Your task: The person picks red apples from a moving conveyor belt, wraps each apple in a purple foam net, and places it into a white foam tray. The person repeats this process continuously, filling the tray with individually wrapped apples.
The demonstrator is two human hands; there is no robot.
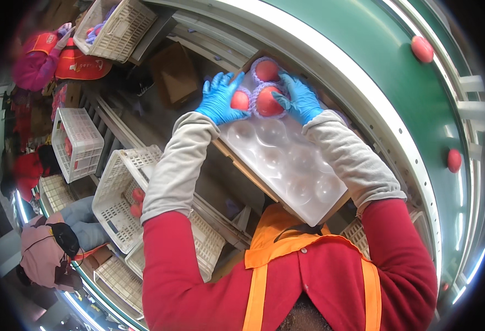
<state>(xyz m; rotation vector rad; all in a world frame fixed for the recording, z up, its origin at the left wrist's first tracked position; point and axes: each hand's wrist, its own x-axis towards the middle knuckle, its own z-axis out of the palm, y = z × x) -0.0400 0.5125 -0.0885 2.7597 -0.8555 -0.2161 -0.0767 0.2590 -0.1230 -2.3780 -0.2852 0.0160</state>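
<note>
Both hands wear blue gloves at the far end of a clear moulded tray (270,151) lying in a shallow cardboard box (243,172). My left hand (220,99) curves round a red apple (240,100), index finger above it and thumb below. My right hand (301,100) grips a second apple (270,103) in a purple foam net (260,113), its thumb across the fruit; some fingertips are hidden. Just beyond, a third netted apple (267,70) sits near the box's far corner. The tray's nearer hollows hold no fruit.
At right a green conveyor belt (364,44) carries loose apples (422,49). White plastic crates (122,198) stand at left, one with apples inside. An open brown carton (173,71) lies beyond my left hand. Other people (52,254) are at the far left.
</note>
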